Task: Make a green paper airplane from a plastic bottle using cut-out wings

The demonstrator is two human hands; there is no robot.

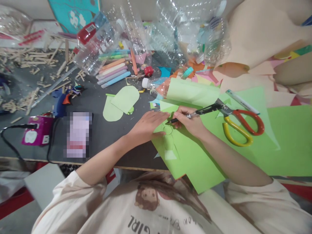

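My right hand (188, 122) is closed around a black pen (179, 119), its tip down on a green sheet of paper (192, 159). Small rounded outlines are drawn on the sheet just below the tip. My left hand (151, 126) lies flat along the sheet's left edge, fingers stretched toward the pen. Right of my hands, scissors (237, 125) with one red and one yellow handle rest on the green paper. A bottle wrapped in light green paper (193, 91) lies behind my hands. Rounded light green paper cutouts (125, 99) are to the left.
A phone (79, 135), a purple box (37, 130) with a cable and a blue glue gun (59, 102) occupy the left side. Rolled coloured paper sticks (113, 74), clear plastic bottles (168, 29) and wooden sticks (34, 60) fill the back. A marker (242, 101) lies beyond the scissors.
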